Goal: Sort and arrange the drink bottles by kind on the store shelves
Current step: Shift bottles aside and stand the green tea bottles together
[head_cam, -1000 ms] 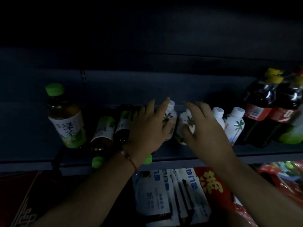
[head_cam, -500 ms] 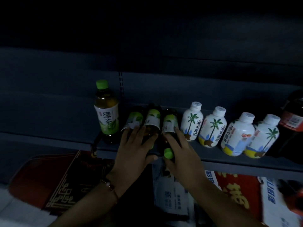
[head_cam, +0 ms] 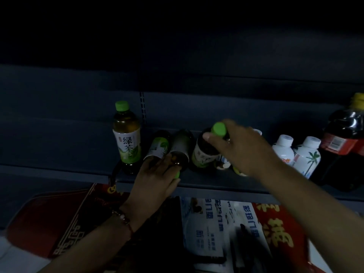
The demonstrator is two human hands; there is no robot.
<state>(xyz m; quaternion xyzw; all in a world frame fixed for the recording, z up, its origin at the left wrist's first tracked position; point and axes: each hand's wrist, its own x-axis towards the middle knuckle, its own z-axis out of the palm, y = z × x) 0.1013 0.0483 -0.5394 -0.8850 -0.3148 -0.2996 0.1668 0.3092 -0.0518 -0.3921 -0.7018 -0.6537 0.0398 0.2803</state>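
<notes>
Head view showed a dim store shelf (head_cam: 216,186) with drinks on it. My landmark is the standing tea bottle (head_cam: 127,138) with the green cap, upright near the left end of the row. Just right of it, two tea bottles lay on their sides (head_cam: 157,148), caps toward the front edge. The left hand (head_cam: 155,182) was closed around the neck of one lying bottle (head_cam: 180,152). Further right, the right hand (head_cam: 242,148) gripped a fourth tea bottle (head_cam: 204,152) at its neck under the cap and held it almost upright, slightly tilted. Beyond that hand stood white bottles with a palm tree picture (head_cam: 307,156), and the dark cola bottles (head_cam: 342,146) were farthest right. I judged the sorting partly done: the kinds were already grouped, but two tea bottles were not yet standing. Every bottle looked full and capped.
</notes>
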